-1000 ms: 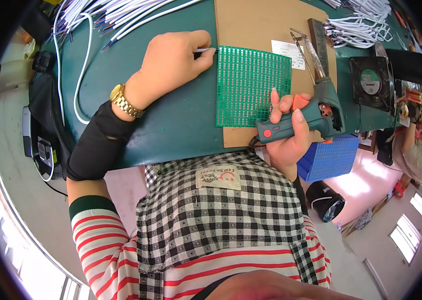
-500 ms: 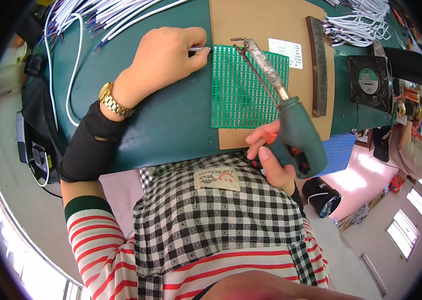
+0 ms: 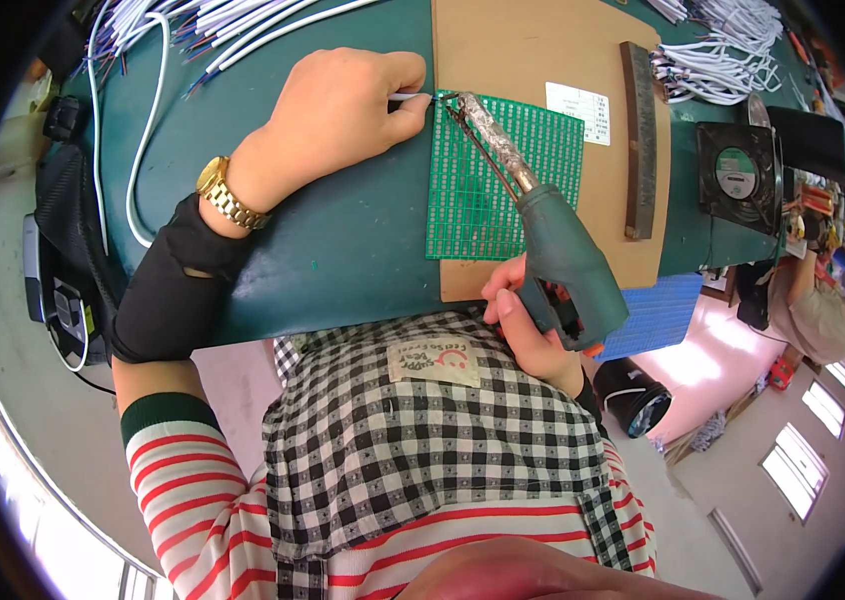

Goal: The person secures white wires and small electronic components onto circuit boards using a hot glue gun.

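Burn risk was my main worry: the soldering gun (image 3: 555, 262), gripped in the right hand (image 3: 521, 322), had its tip right at the wire end (image 3: 411, 97) pinched by the left hand (image 3: 338, 120), at the top-left corner of the green perforated board (image 3: 503, 180). Fingers sat so close that one slip could've scorched them, or the thin wire could've slid off the joint. As for containers, only a blue basket (image 3: 658, 315) showed below the table edge, contents hidden.
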Demonstrator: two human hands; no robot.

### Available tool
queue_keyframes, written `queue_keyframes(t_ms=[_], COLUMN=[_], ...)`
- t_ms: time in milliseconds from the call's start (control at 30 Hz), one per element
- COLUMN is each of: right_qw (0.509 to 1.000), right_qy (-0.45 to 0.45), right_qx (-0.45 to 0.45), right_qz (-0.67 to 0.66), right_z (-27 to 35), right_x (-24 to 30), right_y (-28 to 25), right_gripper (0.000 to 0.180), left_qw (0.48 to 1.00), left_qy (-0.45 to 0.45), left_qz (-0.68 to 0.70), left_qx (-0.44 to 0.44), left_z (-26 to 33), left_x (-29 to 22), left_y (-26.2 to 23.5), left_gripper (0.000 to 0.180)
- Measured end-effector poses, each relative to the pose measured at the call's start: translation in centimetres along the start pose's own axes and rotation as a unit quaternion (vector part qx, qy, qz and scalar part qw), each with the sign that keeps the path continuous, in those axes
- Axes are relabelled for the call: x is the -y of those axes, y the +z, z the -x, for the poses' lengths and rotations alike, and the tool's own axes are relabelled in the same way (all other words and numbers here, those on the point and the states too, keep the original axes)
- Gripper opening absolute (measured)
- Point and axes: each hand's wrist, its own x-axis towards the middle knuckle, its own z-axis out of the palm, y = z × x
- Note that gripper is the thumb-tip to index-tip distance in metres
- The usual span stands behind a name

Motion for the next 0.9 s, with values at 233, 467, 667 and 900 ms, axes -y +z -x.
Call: queue_keyframes(t_ms=[233, 467, 667, 900], right_qw=[0.996, 0.999, 0.997, 0.988], right_qy=[-0.021, -0.021, -0.014, -0.084], right_qx=[-0.024, -0.03, -0.047, -0.086], right_qz=[-0.085, 0.015, -0.056, -0.096], right_z=[0.0, 0.0, 0.2, 0.9], right_x=[-0.2, -0.3, -0.6, -2.0], right_y=[0.6, 0.6, 0.8, 0.9], right_gripper=[0.012, 0.009, 0.009, 0.035], left_qw=[1.0, 1.0, 0.999, 0.999], left_qy=[0.005, 0.005, 0.035, 0.026], left_qz=[-0.003, -0.012, 0.0, -0.011], left_qx=[0.008, 0.01, -0.034, -0.02], left_z=[-0.2, -0.1, 0.1, 0.3], left_x=[-0.1, 0.0, 0.4, 0.2], left_y=[-0.1, 0.0, 0.7, 0.5], left_gripper=[0.014, 0.015, 0.013, 0.014])
